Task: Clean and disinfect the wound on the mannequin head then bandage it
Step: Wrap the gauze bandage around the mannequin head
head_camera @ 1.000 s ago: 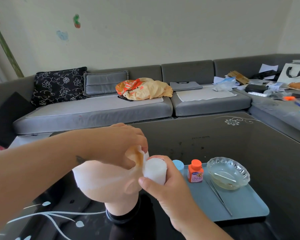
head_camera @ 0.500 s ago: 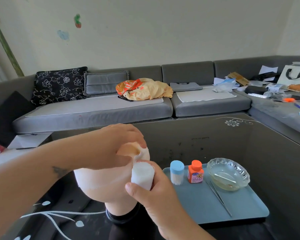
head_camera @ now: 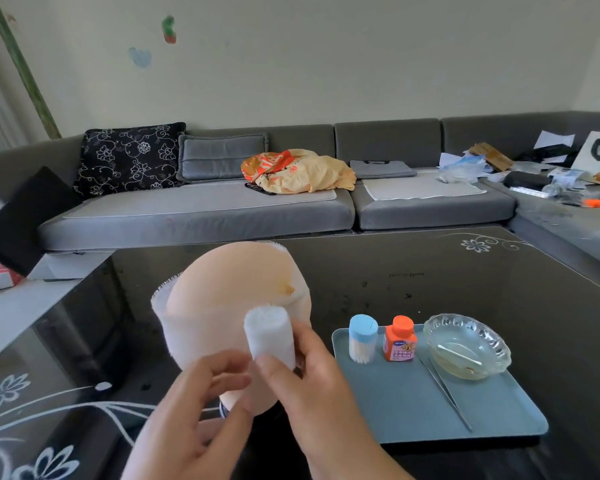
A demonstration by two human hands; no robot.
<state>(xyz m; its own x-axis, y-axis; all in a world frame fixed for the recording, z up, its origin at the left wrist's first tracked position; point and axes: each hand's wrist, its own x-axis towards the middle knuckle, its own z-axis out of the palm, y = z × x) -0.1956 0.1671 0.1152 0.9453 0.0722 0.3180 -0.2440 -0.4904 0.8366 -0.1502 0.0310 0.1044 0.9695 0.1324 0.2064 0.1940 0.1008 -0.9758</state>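
Note:
A bald mannequin head point(head_camera: 229, 282) stands on the dark glass table, with a white gauze band point(head_camera: 191, 336) wrapped round it below the crown. An orange-brown stain point(head_camera: 286, 289) shows at the band's upper edge on the right side. My right hand point(head_camera: 312, 393) grips the white gauze roll point(head_camera: 271, 337) against the near side of the head. My left hand point(head_camera: 191, 410) is just left of the roll, fingers lightly curled towards it; I cannot tell whether they pinch the gauze.
A blue tray point(head_camera: 413, 410) at the right carries a blue-capped cotton swab tub point(head_camera: 362, 337), an orange-capped disinfectant bottle point(head_camera: 399, 339), metal tweezers point(head_camera: 445, 393) and a glass bowl point(head_camera: 468, 346) holding a used swab. A grey sofa point(head_camera: 201, 213) with cushions and clutter runs behind the table.
My left hand came off the top of the head and dropped to the near side beside the roll. The right hand carried the roll leftwards round the head's front.

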